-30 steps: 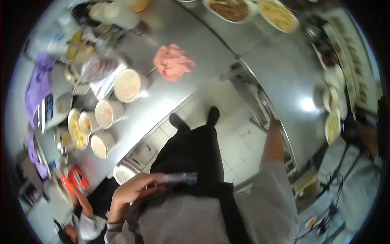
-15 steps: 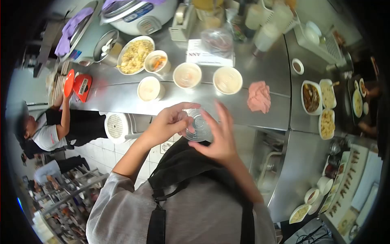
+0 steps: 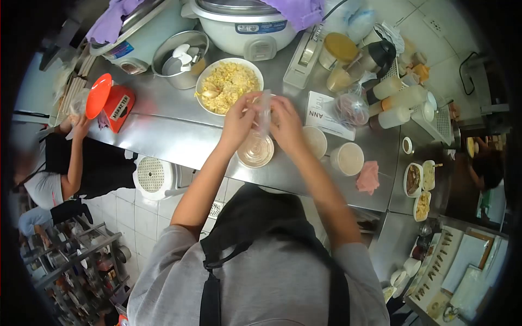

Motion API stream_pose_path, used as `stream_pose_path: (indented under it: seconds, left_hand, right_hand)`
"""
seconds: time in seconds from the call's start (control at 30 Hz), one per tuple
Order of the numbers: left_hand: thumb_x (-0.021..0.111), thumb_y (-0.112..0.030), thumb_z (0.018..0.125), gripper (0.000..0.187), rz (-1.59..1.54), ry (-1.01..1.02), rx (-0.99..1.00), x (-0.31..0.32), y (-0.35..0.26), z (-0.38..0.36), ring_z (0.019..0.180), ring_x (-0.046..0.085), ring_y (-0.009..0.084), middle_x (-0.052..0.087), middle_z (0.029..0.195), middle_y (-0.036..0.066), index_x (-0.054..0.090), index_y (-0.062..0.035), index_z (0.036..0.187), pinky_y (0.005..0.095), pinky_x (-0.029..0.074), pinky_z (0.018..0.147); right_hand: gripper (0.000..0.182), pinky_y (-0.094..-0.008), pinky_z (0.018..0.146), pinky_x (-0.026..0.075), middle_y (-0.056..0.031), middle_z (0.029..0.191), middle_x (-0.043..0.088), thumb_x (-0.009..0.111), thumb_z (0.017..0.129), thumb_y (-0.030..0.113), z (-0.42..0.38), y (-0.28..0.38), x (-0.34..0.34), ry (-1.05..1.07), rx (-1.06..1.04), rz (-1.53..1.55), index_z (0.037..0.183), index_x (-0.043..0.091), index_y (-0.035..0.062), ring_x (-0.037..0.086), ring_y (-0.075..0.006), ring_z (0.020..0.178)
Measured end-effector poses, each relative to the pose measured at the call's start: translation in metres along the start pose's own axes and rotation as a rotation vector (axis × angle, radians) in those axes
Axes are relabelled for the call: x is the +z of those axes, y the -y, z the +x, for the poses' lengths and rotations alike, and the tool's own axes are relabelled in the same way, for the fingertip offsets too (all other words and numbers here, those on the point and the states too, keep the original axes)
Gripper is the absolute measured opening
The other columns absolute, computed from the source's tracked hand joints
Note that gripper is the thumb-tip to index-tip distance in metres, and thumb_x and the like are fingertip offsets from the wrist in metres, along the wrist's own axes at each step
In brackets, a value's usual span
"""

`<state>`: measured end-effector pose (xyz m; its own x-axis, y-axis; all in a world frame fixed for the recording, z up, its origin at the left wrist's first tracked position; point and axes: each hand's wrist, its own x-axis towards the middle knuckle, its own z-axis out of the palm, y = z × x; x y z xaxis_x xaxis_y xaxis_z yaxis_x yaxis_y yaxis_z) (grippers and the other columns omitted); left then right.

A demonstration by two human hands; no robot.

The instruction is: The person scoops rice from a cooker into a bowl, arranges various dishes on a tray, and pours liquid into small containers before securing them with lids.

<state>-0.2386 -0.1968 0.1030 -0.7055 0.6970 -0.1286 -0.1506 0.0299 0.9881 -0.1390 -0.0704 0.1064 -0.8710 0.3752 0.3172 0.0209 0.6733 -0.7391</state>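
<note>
My left hand (image 3: 239,122) and my right hand (image 3: 285,124) hold a clear plastic lid (image 3: 265,113) between them, tilted on edge. It is over the back of a lidded tub (image 3: 255,150) on the steel counter. Another tub is mostly hidden behind my hands. To the right of my right hand are a lidded tub (image 3: 315,142) and one more lidded tub (image 3: 347,159). A bowl of yellow fried rice (image 3: 228,84) lies just behind my left hand.
A pink cloth (image 3: 368,177) lies right of the tubs. Behind are a rice cooker (image 3: 244,30), a metal pot (image 3: 180,58), a tape dispenser (image 3: 303,58) and sauce bottles (image 3: 394,117). At left, a person (image 3: 60,174) is beside a red scale (image 3: 115,106).
Both hands have moved forward from the counter's front edge to above the tubs, with the lid now turned on edge. The view has shifted toward the left part of the counter.
</note>
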Motion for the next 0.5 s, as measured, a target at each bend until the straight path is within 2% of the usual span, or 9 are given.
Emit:
stream_pose_path:
  seconds: [0.03,0.13,0.17,0.27,0.37,0.47,0.5]
  left_hand:
    - [0.049,-0.001,0.088,0.039,-0.065,0.003,0.047,0.003,-0.008,0.002,0.083,0.064,0.0139,0.062,0.093,0.009,0.055,-0.0072,0.126,0.0262,0.053,0.066]
    - [0.05,-0.003,0.087,0.039,0.287,0.057,0.376,0.006,-0.016,0.004,0.084,0.06,0.0133,0.061,0.095,0.004,0.054,-0.004,0.126,0.0262,0.052,0.069]
    - [0.052,-0.008,0.085,0.039,0.284,0.056,0.38,0.006,-0.009,0.008,0.089,0.06,0.0159,0.061,0.096,0.006,0.054,-0.005,0.124,0.0272,0.052,0.075]
    - [0.052,-0.015,0.085,0.042,-0.156,0.21,-0.019,0.004,0.002,0.013,0.091,0.06,0.0162,0.061,0.096,0.008,0.053,-0.0068,0.126,0.0283,0.052,0.078]
    - [0.05,-0.022,0.086,0.041,-0.416,0.375,-0.14,0.002,0.01,0.014,0.089,0.061,0.0164,0.061,0.095,0.007,0.052,-0.0077,0.125,0.0288,0.052,0.078]
    - [0.048,-0.023,0.088,0.037,-0.649,0.34,-0.561,0.011,-0.026,0.011,0.081,0.058,0.0123,0.059,0.09,0.003,0.051,-0.0089,0.123,0.0249,0.051,0.07]
    - [0.048,-0.024,0.089,0.035,-0.636,0.43,-0.585,0.007,-0.024,0.015,0.077,0.056,0.0104,0.057,0.088,0.001,0.052,-0.0093,0.12,0.023,0.048,0.067]
  right_hand:
    - [0.037,-0.0403,0.092,0.046,-0.0121,0.114,0.057,0.068,0.077,0.004,-0.002,0.006,0.002,-0.071,0.022,0.028,0.112,0.058,0.0057,0.055,-0.0327,0.109]
    - [0.037,-0.0401,0.092,0.046,-0.0122,0.116,0.057,0.068,0.074,0.001,-0.005,0.011,0.008,-0.092,0.064,0.027,0.11,0.059,0.0053,0.055,-0.0324,0.108]
    - [0.038,-0.04,0.092,0.046,-0.012,0.116,0.057,0.068,0.073,0.001,-0.006,0.011,0.01,-0.105,0.07,-0.009,0.11,0.06,0.0051,0.055,-0.0323,0.108]
    - [0.039,-0.0399,0.092,0.045,-0.0115,0.116,0.057,0.068,0.072,0.0,-0.015,0.001,0.012,-0.142,0.078,-0.072,0.109,0.06,0.0044,0.055,-0.0323,0.108]
    - [0.039,-0.04,0.092,0.045,-0.0111,0.116,0.058,0.069,0.072,0.001,-0.031,-0.01,0.012,-0.151,0.1,-0.024,0.11,0.061,0.0041,0.055,-0.0325,0.108]
    - [0.038,-0.0401,0.092,0.045,-0.0114,0.116,0.058,0.068,0.073,0.002,-0.044,-0.019,0.006,-0.167,0.129,-0.046,0.11,0.062,0.0045,0.055,-0.0324,0.107]
    - [0.037,-0.04,0.092,0.045,-0.0116,0.115,0.058,0.068,0.073,0.003,-0.046,-0.021,0.003,-0.184,0.119,-0.083,0.11,0.062,0.0047,0.055,-0.0322,0.107]
